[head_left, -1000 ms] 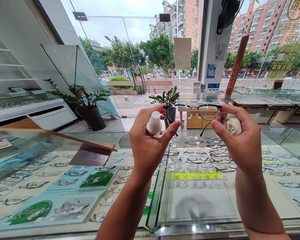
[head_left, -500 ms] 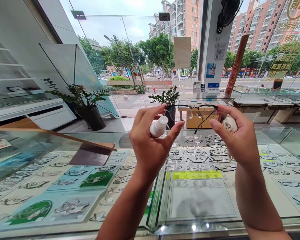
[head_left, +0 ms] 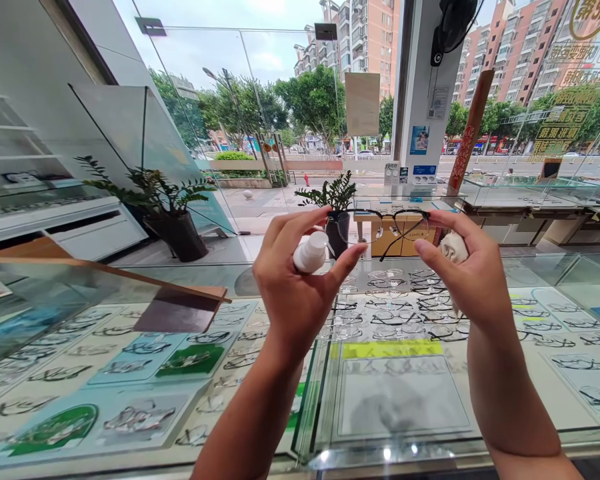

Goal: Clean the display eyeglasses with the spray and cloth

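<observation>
A pair of dark-rimmed eyeglasses is held up at arm's length, lenses facing me and folded temples crossing behind. Pinched at its left end by thumb and index finger is my left hand; the same hand also keeps a small white spray bottle in its palm. At the other end of the frame, my right hand grips the rim edge with its thumb and index finger. A crumpled pale cloth is tucked in that right hand. The fingers curled behind each palm are partly hidden.
Below my hands stands a glass display counter with rows of eyeglasses inside. A slanted wooden-edged panel rises at left. Potted plants stand beyond, before the glass front. Another display case is at far right.
The glasses and both hands have shifted slightly left in view, along with the whole scene. The glasses appear slightly tilted, their crossed temples sitting a little differently. Both holds are the same.
</observation>
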